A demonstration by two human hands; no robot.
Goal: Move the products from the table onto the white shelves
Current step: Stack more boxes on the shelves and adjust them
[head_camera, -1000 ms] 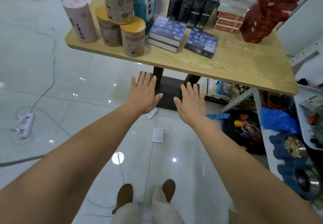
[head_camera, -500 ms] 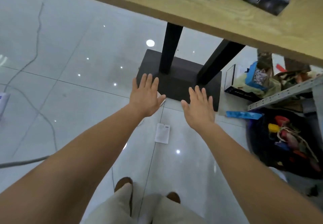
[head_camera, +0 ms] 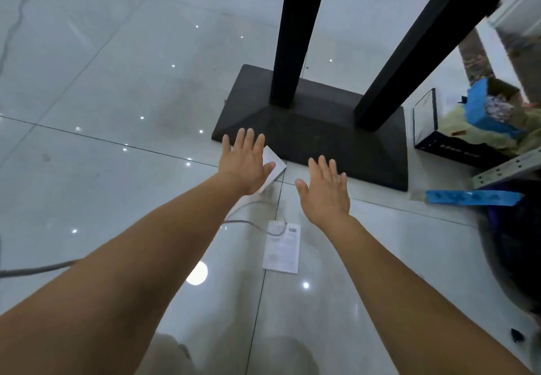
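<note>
I look straight down at the floor under the table. Neither the tabletop, the products nor the white shelves are in view. My left hand [head_camera: 245, 164] is stretched out flat, fingers straight and empty, above a white card [head_camera: 273, 167] lying by the table's black base [head_camera: 322, 137]. My right hand [head_camera: 325, 191] is also flat and empty, fingers spread, beside it near the front edge of the base. Two black table legs [head_camera: 289, 35] rise from the base.
A white paper slip [head_camera: 282, 247] and a grey cable [head_camera: 254, 224] lie on the glossy tiles between my arms. At the right are a black wire basket [head_camera: 430, 129], a blue box [head_camera: 489, 108], a blue strip [head_camera: 471, 197] and a metal shelf rail [head_camera: 509, 167].
My view has tipped further down and moved closer to the floor: the tabletop and its products have left the frame. Both hands stay flat and empty, now nearer the black base.
</note>
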